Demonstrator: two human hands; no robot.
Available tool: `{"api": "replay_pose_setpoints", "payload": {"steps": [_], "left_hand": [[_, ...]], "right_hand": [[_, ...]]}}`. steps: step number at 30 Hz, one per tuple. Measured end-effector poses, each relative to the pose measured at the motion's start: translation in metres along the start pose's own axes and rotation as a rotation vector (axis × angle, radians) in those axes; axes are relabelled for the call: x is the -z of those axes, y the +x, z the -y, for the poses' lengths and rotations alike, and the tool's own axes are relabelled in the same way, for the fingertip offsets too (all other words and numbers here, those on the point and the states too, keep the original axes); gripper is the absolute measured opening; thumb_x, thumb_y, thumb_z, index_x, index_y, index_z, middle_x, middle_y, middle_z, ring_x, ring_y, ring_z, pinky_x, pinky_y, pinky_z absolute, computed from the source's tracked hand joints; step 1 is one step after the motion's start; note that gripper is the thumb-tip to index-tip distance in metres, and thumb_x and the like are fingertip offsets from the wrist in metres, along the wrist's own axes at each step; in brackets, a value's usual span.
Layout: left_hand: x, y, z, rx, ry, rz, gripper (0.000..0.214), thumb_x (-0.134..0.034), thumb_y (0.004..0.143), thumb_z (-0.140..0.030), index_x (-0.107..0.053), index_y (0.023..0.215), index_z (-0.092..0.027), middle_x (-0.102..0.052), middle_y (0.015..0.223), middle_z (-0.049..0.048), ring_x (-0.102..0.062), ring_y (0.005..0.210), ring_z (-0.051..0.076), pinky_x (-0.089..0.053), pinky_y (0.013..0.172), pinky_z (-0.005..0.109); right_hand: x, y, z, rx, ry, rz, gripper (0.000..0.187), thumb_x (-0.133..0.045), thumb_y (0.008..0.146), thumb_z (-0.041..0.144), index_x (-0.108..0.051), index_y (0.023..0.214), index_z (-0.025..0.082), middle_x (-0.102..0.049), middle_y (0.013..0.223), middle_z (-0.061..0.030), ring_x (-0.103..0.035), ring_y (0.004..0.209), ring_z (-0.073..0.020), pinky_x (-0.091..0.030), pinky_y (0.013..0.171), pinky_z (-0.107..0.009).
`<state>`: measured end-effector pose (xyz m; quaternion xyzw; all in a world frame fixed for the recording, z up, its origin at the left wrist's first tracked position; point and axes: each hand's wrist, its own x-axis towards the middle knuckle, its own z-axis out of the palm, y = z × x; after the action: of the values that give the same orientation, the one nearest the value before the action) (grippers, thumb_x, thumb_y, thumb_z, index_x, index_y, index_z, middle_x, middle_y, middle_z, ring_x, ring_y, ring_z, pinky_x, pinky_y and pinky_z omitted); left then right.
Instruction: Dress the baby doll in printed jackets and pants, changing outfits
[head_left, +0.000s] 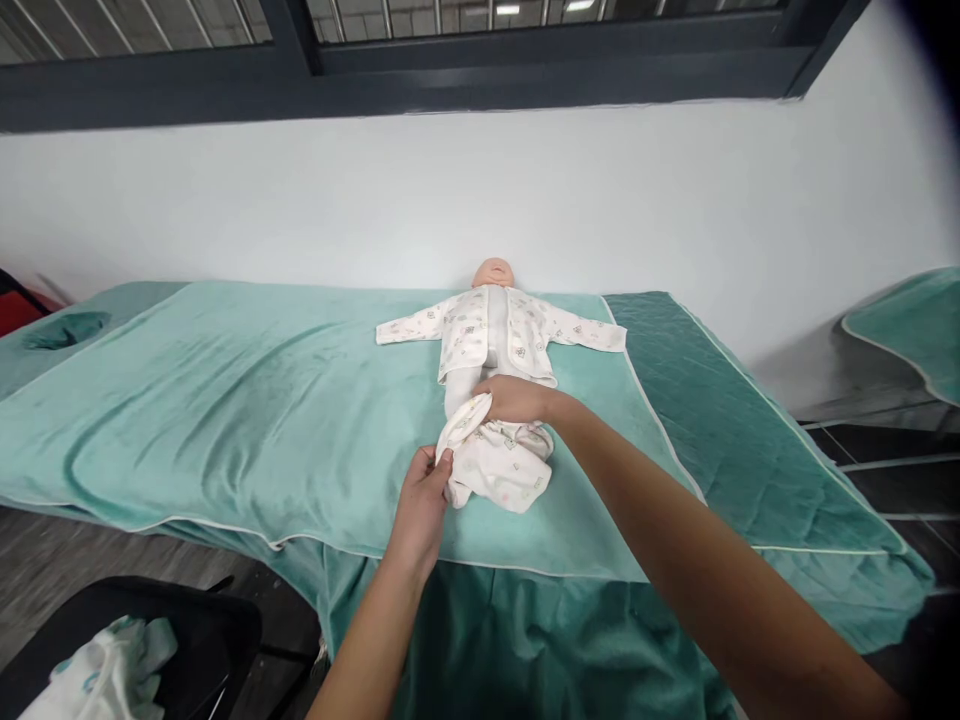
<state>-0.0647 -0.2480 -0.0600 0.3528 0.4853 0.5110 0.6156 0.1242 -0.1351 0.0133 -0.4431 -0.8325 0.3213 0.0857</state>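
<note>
A baby doll point(493, 272) lies on its back on the green bed cover, head toward the wall. It wears a white printed jacket point(465, 328), open down the front, its sleeves stretched out to both sides. Around the doll's lower legs bunch white printed baby trousers point(504, 470). My left hand point(426, 490) pinches the left edge of the trousers between thumb and fingers. Across the doll's legs reaches my right hand point(514, 398), its fingers closed at the top of the trousers' waistband and partly hidden by the cloth.
The green cover point(225, 400) is wrinkled on the left and drapes over the bed's front edge. A white wall point(300, 210) stands behind. At lower left, a black chair point(217, 630) holds crumpled white-and-green cloth point(112, 670). Another green-covered seat point(915, 320) is at right.
</note>
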Motion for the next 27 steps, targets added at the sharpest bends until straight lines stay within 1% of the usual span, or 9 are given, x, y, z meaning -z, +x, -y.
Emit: {"api": "replay_pose_setpoints", "payload": {"steps": [3,6,10,13,16,19,21,24,27], "left_hand": [[0.002,0.013,0.001,-0.117,0.126,0.040,0.036,-0.066,0.085,-0.053,-0.060,0.095,-0.019,-0.053,0.072,-0.0038,-0.046,0.062,0.010,-0.035,0.056,0.020],[0.004,0.025,0.000,-0.229,0.248,0.054,0.034,-0.062,0.088,-0.052,-0.059,0.095,-0.020,-0.053,0.071,-0.0037,-0.046,0.060,0.011,-0.036,0.055,0.022],[0.006,0.043,-0.003,-0.387,0.385,-0.022,0.027,-0.057,0.092,-0.048,-0.058,0.096,-0.021,-0.059,0.080,-0.0014,-0.052,0.071,0.013,-0.040,0.063,0.024],[0.006,0.059,-0.007,-0.438,0.455,-0.041,0.024,-0.055,0.093,-0.045,-0.058,0.097,-0.022,-0.061,0.086,-0.0009,-0.054,0.077,0.014,-0.042,0.070,0.025],[0.005,0.075,-0.014,-0.496,0.516,-0.049,0.021,-0.053,0.094,-0.042,-0.058,0.098,-0.022,-0.063,0.089,-0.0007,-0.056,0.081,0.015,-0.043,0.073,0.026],[0.004,0.091,-0.022,-0.548,0.560,-0.060,0.019,-0.053,0.094,-0.039,-0.058,0.099,-0.021,-0.064,0.092,0.0006,-0.058,0.084,0.016,-0.043,0.077,0.027],[0.001,0.102,-0.027,-0.567,0.596,-0.053,0.019,-0.051,0.094,-0.038,-0.057,0.099,-0.021,-0.065,0.093,0.0015,-0.058,0.085,0.017,-0.044,0.077,0.028],[-0.003,0.118,-0.031,-0.605,0.689,-0.054,0.018,-0.049,0.095,-0.036,-0.057,0.101,-0.022,-0.066,0.094,0.0024,-0.058,0.086,0.018,-0.044,0.078,0.029],[-0.007,0.133,-0.031,-0.694,0.829,-0.094,0.016,-0.047,0.096,-0.033,-0.058,0.101,-0.022,-0.065,0.094,0.0039,-0.059,0.088,0.020,-0.044,0.080,0.031]], "right_hand": [[0.001,-0.005,-0.003,0.013,0.092,-0.027,0.014,-0.061,0.085,0.030,-0.067,0.083,0.018,-0.072,0.095,-0.0024,-0.063,0.086,-0.0178,-0.044,0.072,-0.025],[0.001,-0.008,-0.006,0.020,0.219,-0.055,0.017,-0.062,0.086,0.033,-0.069,0.090,0.019,-0.073,0.102,-0.0025,-0.064,0.095,-0.0206,-0.046,0.078,-0.027],[0.001,-0.010,-0.009,-0.030,0.320,-0.030,0.025,-0.069,0.084,0.038,-0.071,0.101,0.020,-0.073,0.109,-0.0025,-0.064,0.103,-0.0231,-0.047,0.088,-0.031],[0.000,-0.010,-0.014,-0.055,0.387,-0.016,0.030,-0.068,0.086,0.036,-0.069,0.111,0.020,-0.071,0.116,-0.0042,-0.063,0.109,-0.0237,-0.046,0.093,-0.034],[-0.001,-0.009,-0.020,-0.023,0.459,-0.023,0.035,-0.066,0.088,0.032,-0.066,0.121,0.020,-0.069,0.122,-0.0054,-0.061,0.114,-0.0244,-0.046,0.098,-0.037],[-0.003,-0.006,-0.025,-0.010,0.447,-0.041,0.038,-0.065,0.088,0.029,-0.065,0.126,0.022,-0.068,0.125,-0.0052,-0.060,0.116,-0.0254,-0.046,0.100,-0.039],[-0.004,-0.004,-0.026,-0.025,0.413,-0.075,0.039,-0.063,0.089,0.028,-0.064,0.127,0.022,-0.068,0.125,-0.0056,-0.061,0.116,-0.0260,-0.045,0.101,-0.040],[-0.007,-0.001,-0.025,-0.050,0.373,-0.179,0.040,-0.060,0.090,0.029,-0.063,0.129,0.022,-0.067,0.128,-0.0069,-0.060,0.119,-0.0268,-0.044,0.103,-0.042],[-0.009,0.004,-0.022,-0.081,0.429,-0.286,0.038,-0.057,0.091,0.032,-0.063,0.127,0.022,-0.065,0.131,-0.0069,-0.058,0.122,-0.0265,-0.044,0.103,-0.040]]}}
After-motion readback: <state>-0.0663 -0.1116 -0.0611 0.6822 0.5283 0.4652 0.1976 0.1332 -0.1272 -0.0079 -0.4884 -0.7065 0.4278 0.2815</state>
